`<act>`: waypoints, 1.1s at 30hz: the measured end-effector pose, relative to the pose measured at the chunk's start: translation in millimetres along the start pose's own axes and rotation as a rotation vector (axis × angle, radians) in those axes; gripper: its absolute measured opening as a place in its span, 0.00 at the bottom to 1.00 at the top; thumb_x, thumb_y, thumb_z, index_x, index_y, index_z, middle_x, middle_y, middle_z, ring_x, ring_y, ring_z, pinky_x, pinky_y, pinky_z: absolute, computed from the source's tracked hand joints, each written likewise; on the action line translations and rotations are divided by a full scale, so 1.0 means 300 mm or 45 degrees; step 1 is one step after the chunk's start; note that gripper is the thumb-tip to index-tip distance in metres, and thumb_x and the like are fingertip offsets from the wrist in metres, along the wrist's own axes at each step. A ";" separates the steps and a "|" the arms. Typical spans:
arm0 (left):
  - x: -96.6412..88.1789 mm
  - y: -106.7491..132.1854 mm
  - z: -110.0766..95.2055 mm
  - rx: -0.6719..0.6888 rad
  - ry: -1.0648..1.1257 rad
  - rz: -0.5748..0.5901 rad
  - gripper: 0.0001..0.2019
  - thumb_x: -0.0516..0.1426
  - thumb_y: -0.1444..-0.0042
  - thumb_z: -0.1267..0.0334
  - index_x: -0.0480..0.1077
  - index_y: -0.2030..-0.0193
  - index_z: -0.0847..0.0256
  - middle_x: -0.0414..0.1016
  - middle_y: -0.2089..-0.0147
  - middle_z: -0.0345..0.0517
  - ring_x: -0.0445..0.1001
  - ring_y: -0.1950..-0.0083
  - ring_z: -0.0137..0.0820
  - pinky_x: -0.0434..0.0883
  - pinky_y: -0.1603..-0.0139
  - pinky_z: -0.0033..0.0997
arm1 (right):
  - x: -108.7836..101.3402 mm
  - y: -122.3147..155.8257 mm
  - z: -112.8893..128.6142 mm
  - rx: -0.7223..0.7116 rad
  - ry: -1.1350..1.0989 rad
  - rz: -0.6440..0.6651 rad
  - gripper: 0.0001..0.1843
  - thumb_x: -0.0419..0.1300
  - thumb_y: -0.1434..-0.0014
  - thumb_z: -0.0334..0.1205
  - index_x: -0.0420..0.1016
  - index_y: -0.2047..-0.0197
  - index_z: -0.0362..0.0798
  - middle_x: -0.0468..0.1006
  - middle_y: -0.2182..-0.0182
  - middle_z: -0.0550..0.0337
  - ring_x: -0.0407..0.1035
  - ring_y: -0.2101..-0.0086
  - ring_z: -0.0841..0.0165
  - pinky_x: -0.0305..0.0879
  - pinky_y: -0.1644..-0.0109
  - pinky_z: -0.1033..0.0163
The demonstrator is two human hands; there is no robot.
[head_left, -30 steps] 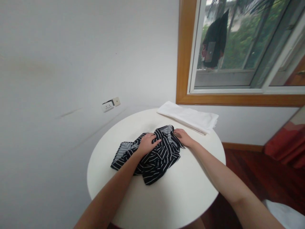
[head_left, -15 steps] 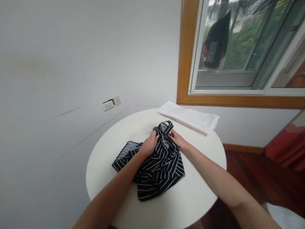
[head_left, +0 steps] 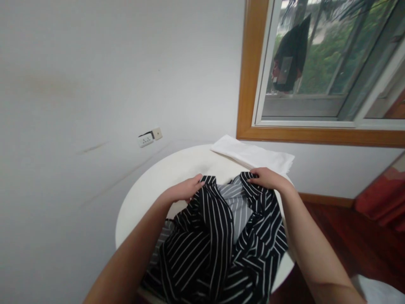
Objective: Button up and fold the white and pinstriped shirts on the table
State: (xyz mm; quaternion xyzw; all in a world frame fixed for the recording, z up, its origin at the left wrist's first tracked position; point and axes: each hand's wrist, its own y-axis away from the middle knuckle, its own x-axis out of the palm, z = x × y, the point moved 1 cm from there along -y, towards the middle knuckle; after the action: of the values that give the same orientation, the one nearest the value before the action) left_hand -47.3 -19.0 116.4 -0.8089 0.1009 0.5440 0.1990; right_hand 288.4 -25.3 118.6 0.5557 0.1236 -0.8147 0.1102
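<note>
A black shirt with white stripes (head_left: 218,228) hangs spread between my two hands over a round white table (head_left: 136,202). My left hand (head_left: 186,188) is closed on the left side of its collar. On the opposite side of the collar, my right hand (head_left: 264,177) grips the fabric near the shoulder. The front gapes between them, and the paler grey inside shows. The shirt's lower part runs toward me, over the near edge of the table, and its bottom leaves the frame.
Folded white cloth (head_left: 253,155) lies at the table's far right edge, against the wall. A wall socket (head_left: 146,140) sits left of the table. To the right are a wood-framed window (head_left: 303,133) and a red curtain (head_left: 384,198).
My hands have moved apart, the right one farther to the right. The bunched shirt has opened out, lifted nearer to me, and now covers more of the table.
</note>
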 end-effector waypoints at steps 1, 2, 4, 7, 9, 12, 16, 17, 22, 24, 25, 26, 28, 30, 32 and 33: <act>-0.014 -0.035 -0.004 -0.034 0.028 0.077 0.18 0.45 0.37 0.51 0.66 0.51 0.58 0.79 0.62 0.46 0.76 0.68 0.32 0.71 0.66 0.29 | -0.008 -0.026 0.012 0.083 0.086 -0.100 0.14 0.57 0.40 0.46 0.77 0.59 0.48 0.80 0.59 0.50 0.72 0.58 0.57 0.65 0.55 0.59; -0.027 -0.075 -0.010 -0.075 0.024 0.087 0.17 0.43 0.35 0.54 0.64 0.49 0.60 0.78 0.62 0.48 0.76 0.67 0.33 0.71 0.65 0.30 | -0.010 -0.060 0.032 0.171 0.154 -0.200 0.17 0.54 0.38 0.48 0.76 0.56 0.46 0.79 0.58 0.47 0.72 0.56 0.56 0.65 0.54 0.58; -0.045 -0.163 -0.019 -0.170 -0.102 -0.116 0.16 0.41 0.34 0.57 0.61 0.48 0.62 0.78 0.60 0.53 0.77 0.61 0.38 0.71 0.60 0.35 | 0.004 -0.145 0.086 0.336 0.208 -0.384 0.23 0.45 0.33 0.52 0.71 0.49 0.44 0.78 0.57 0.42 0.72 0.55 0.54 0.64 0.54 0.55; -0.028 -0.269 -0.001 -0.378 -0.284 -0.346 0.19 0.39 0.33 0.56 0.59 0.45 0.64 0.77 0.58 0.58 0.76 0.55 0.45 0.70 0.56 0.42 | 0.056 -0.271 0.162 0.457 0.142 -0.509 0.30 0.34 0.31 0.54 0.62 0.42 0.42 0.77 0.56 0.41 0.72 0.55 0.54 0.64 0.53 0.53; 0.008 -0.299 0.028 -0.474 -0.300 -0.403 0.22 0.39 0.33 0.54 0.56 0.40 0.66 0.76 0.54 0.61 0.75 0.52 0.47 0.69 0.54 0.44 | 0.094 -0.322 0.182 0.442 0.063 -0.438 0.32 0.33 0.32 0.55 0.59 0.39 0.41 0.76 0.54 0.40 0.71 0.53 0.54 0.63 0.52 0.53; 0.071 -0.273 0.067 -0.438 -0.315 -0.465 0.26 0.42 0.35 0.54 0.51 0.36 0.69 0.68 0.44 0.66 0.70 0.45 0.49 0.68 0.50 0.44 | 0.127 -0.326 0.168 0.287 0.103 -0.394 0.29 0.40 0.32 0.53 0.62 0.39 0.42 0.73 0.49 0.40 0.67 0.48 0.55 0.61 0.47 0.55; 0.156 -0.178 0.075 -0.285 -0.337 -0.303 0.20 0.47 0.37 0.61 0.59 0.41 0.66 0.68 0.44 0.62 0.67 0.42 0.46 0.66 0.46 0.43 | 0.154 -0.261 0.138 0.159 0.255 -0.222 0.21 0.45 0.32 0.43 0.76 0.52 0.44 0.76 0.52 0.44 0.69 0.51 0.56 0.61 0.47 0.58; 0.180 -0.158 0.071 -0.264 -0.333 -0.236 0.18 0.48 0.37 0.61 0.62 0.43 0.66 0.69 0.46 0.61 0.67 0.43 0.46 0.66 0.46 0.43 | 0.168 -0.247 0.139 0.149 0.258 -0.125 0.21 0.45 0.33 0.42 0.78 0.55 0.44 0.78 0.54 0.44 0.70 0.52 0.57 0.62 0.49 0.58; 0.302 -0.099 0.046 -0.099 -0.305 -0.108 0.18 0.49 0.38 0.62 0.65 0.45 0.70 0.70 0.44 0.64 0.67 0.42 0.44 0.63 0.41 0.43 | 0.302 -0.225 0.167 0.146 0.225 0.065 0.22 0.49 0.35 0.43 0.72 0.43 0.42 0.74 0.48 0.39 0.68 0.48 0.53 0.62 0.45 0.54; 0.336 -0.080 0.039 -0.055 -0.298 -0.134 0.19 0.47 0.37 0.63 0.64 0.41 0.68 0.67 0.39 0.62 0.64 0.38 0.43 0.60 0.38 0.47 | 0.357 -0.215 0.161 0.133 0.207 0.014 0.27 0.47 0.33 0.46 0.62 0.35 0.45 0.65 0.39 0.40 0.59 0.40 0.53 0.55 0.39 0.50; 0.347 -0.067 0.037 -0.055 -0.303 -0.138 0.20 0.47 0.36 0.61 0.63 0.40 0.65 0.65 0.37 0.59 0.62 0.36 0.44 0.58 0.36 0.50 | 0.378 -0.204 0.151 0.111 0.198 -0.006 0.28 0.46 0.32 0.48 0.59 0.33 0.47 0.59 0.36 0.42 0.53 0.37 0.53 0.50 0.36 0.48; 0.352 -0.051 0.035 -0.060 -0.311 -0.132 0.20 0.46 0.36 0.59 0.63 0.39 0.61 0.64 0.35 0.56 0.59 0.34 0.45 0.56 0.36 0.53 | 0.393 -0.188 0.137 0.076 0.190 -0.017 0.28 0.45 0.32 0.49 0.57 0.32 0.49 0.55 0.34 0.45 0.48 0.35 0.54 0.46 0.34 0.47; 0.352 -0.008 0.033 -0.051 -0.320 -0.092 0.21 0.46 0.35 0.54 0.63 0.38 0.55 0.61 0.33 0.51 0.56 0.32 0.47 0.53 0.35 0.59 | 0.404 -0.140 0.103 -0.029 0.174 -0.010 0.27 0.43 0.31 0.49 0.57 0.32 0.52 0.51 0.32 0.48 0.43 0.33 0.56 0.41 0.33 0.46; 0.342 0.051 0.032 0.010 -0.317 -0.035 0.22 0.47 0.36 0.51 0.62 0.37 0.50 0.60 0.32 0.48 0.53 0.31 0.48 0.52 0.36 0.64 | 0.394 -0.075 0.066 -0.171 0.141 0.025 0.27 0.47 0.33 0.47 0.58 0.33 0.54 0.50 0.31 0.50 0.43 0.33 0.57 0.40 0.32 0.46; 0.326 0.124 0.035 0.083 -0.313 0.007 0.24 0.48 0.36 0.49 0.61 0.36 0.49 0.59 0.32 0.48 0.52 0.30 0.48 0.50 0.36 0.67 | 0.370 -0.002 0.031 -0.307 0.084 0.057 0.27 0.52 0.35 0.45 0.59 0.33 0.56 0.48 0.31 0.53 0.43 0.33 0.57 0.41 0.32 0.45; 0.317 0.162 0.039 0.118 -0.312 0.014 0.25 0.48 0.37 0.48 0.60 0.35 0.49 0.59 0.32 0.48 0.52 0.30 0.49 0.50 0.36 0.67 | 0.356 0.035 0.013 -0.355 0.043 0.064 0.27 0.54 0.37 0.45 0.61 0.34 0.58 0.49 0.31 0.54 0.44 0.33 0.57 0.41 0.32 0.45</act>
State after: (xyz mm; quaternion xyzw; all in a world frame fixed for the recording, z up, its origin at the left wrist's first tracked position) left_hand -38.6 -52.8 14.6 -0.7257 0.1054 0.6346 0.2440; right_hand 250.0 -40.9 19.6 0.5514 0.2235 -0.7773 0.2046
